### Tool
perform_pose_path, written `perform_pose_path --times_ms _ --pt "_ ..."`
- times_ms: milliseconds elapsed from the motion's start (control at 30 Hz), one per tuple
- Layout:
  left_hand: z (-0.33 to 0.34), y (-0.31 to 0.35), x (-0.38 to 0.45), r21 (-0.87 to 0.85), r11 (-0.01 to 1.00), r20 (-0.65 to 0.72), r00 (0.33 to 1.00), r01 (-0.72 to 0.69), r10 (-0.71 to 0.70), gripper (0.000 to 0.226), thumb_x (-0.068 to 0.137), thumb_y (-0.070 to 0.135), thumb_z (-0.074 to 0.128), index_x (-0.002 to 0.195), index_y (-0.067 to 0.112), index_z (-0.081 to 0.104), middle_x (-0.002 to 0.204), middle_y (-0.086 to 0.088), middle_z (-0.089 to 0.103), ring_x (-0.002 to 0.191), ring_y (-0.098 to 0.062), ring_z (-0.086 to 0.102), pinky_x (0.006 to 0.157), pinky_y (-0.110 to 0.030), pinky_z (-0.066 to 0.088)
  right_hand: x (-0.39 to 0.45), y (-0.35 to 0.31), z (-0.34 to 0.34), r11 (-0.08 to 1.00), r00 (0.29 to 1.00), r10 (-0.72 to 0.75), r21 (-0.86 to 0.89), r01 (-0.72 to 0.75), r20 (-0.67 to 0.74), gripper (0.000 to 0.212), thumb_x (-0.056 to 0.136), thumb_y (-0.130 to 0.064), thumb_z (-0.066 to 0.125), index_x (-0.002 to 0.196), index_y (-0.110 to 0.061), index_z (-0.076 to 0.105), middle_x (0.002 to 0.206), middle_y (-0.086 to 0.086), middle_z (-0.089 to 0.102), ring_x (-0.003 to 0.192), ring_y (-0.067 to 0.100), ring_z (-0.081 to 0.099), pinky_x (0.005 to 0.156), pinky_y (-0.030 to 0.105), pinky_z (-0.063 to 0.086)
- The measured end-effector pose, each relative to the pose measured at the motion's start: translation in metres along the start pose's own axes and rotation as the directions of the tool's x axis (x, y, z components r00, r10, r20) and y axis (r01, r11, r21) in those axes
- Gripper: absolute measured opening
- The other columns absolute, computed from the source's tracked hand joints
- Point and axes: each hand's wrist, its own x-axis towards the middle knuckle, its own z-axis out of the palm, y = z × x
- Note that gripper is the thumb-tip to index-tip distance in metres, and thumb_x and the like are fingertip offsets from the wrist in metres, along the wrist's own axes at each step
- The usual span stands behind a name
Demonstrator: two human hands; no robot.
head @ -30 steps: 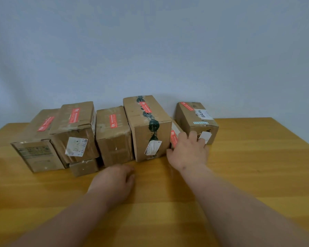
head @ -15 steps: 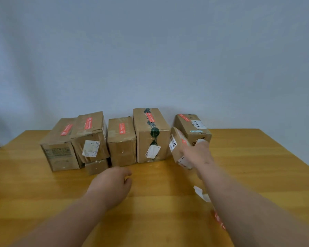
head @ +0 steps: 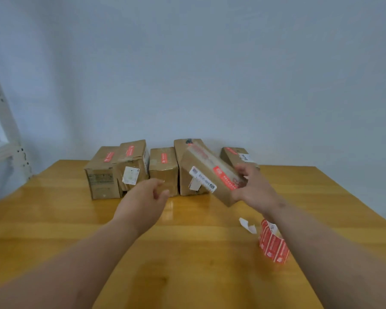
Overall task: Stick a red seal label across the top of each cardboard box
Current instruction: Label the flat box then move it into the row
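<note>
My right hand grips a small cardboard box and holds it tilted in the air, in front of the row. A red seal label and a white barcode sticker show on it. My left hand hovers over the table to the box's left, fingers loosely curled, holding nothing. Behind stand several cardboard boxes in a row, each with a red label on top. A roll of red seal labels stands on the table, partly behind my right forearm.
A white scrap of backing paper lies beside the roll. The wooden table ends at a plain wall behind the boxes. A white metal frame stands at the far left.
My right hand has lifted the small box out of the row and brought it toward me, tilted. My left hand rose off the table. The view pulled back, revealing the label roll.
</note>
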Motion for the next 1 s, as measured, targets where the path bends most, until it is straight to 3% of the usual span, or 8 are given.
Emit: perform_pose_path --times_ms 67,133,200,267,400,667,800,1000 --pt "-0.004 -0.004 -0.001 -0.078 0.996 -0.088 0.995 0.030 -0.037 0.046 0.095 0.049 0.046 0.129 0.019 0.052 0.098 0.007 0.054 0.085 -0.009 0.055 0.072 -0.028 0.047 -0.007 -0.007 0.010 0.990 0.984 -0.014 -0.138 0.039 0.177 0.086 0.066 0.002 0.078 0.140 -0.017 0.040 0.122 -0.004 0.050 0.101 0.006 0.054 0.071 0.014 0.043" --pt "-0.008 -0.008 -0.005 -0.104 0.992 -0.118 0.989 0.073 -0.085 0.060 0.093 0.055 0.047 0.145 0.027 0.036 0.132 0.001 0.045 0.119 -0.018 0.049 0.096 -0.041 0.048 -0.011 -0.012 0.024 0.960 0.953 -0.011 -0.263 0.094 0.303 0.082 0.069 0.001 0.075 0.140 -0.020 0.040 0.125 -0.002 0.050 0.104 0.009 0.054 0.081 0.018 0.047" --pt "-0.009 -0.013 -0.014 -0.030 0.998 -0.024 0.998 0.054 -0.055 0.075 0.087 0.061 0.053 0.151 0.037 0.022 0.152 0.005 0.028 0.139 -0.021 0.030 0.111 -0.047 0.036 -0.014 -0.012 0.039 0.932 0.925 -0.003 -0.333 0.140 0.379 0.081 0.071 0.002 0.073 0.142 -0.021 0.040 0.128 -0.002 0.050 0.112 0.012 0.051 0.090 0.023 0.045" --pt "-0.004 -0.020 -0.022 0.104 0.994 0.176 0.984 -0.019 0.000 0.089 0.077 0.070 0.057 0.151 0.044 0.016 0.157 0.013 0.018 0.145 -0.018 0.017 0.116 -0.051 0.027 -0.015 -0.008 0.053 0.908 0.901 0.026 -0.387 0.159 0.433 0.083 0.073 0.002 0.073 0.144 -0.022 0.038 0.132 -0.002 0.050 0.117 0.013 0.050 0.095 0.024 0.044" --pt "0.015 -0.034 -0.032 0.256 0.964 0.441 0.896 -0.077 -0.046 0.084 0.076 0.065 0.065 0.148 0.041 0.029 0.148 0.011 0.036 0.133 -0.016 0.036 0.112 -0.042 0.035 -0.013 0.006 0.074 0.880 0.871 0.069 -0.441 0.177 0.487 0.081 0.077 -0.001 0.073 0.146 -0.023 0.036 0.139 -0.001 0.048 0.123 0.015 0.048 0.097 0.023 0.041" --pt "0.019 -0.030 -0.015 0.265 0.964 0.528 0.840 -0.021 -0.127 0.076 0.071 0.055 0.078 0.137 0.033 0.047 0.126 0.011 0.056 0.107 -0.011 0.054 0.092 -0.028 0.048 0.004 0.019 0.060 0.916 0.867 0.140 -0.396 0.070 0.478 0.046 0.078 -0.009 0.077 0.113 -0.030 0.055 0.134 -0.006 0.050 0.126 0.014 0.045 0.081 0.025 0.048" --pt "0.018 -0.022 -0.007 0.332 0.943 0.566 0.808 -0.039 -0.165 0.078 0.071 0.052 0.079 0.138 0.030 0.047 0.127 0.009 0.058 0.110 -0.013 0.055 0.091 -0.027 0.048 0.003 0.016 0.066 0.809 0.849 0.111 -0.543 0.225 0.517 0.049 0.071 -0.014 0.083 0.107 -0.028 0.053 0.129 -0.005 0.044 0.117 0.019 0.048 0.095 0.034 0.047" --pt "0.017 -0.017 -0.006 0.337 0.941 0.582 0.793 -0.036 -0.178 0.080 0.071 0.050 0.080 0.140 0.028 0.047 0.126 0.007 0.058 0.110 -0.015 0.054 0.090 -0.027 0.047 -0.003 0.010 0.072 0.683 0.851 -0.043 -0.606 0.407 0.523 0.030 0.075 -0.018 0.082 0.093 -0.024 0.058 0.122 -0.005 0.045 0.107 0.017 0.052 0.086 0.025 0.045"
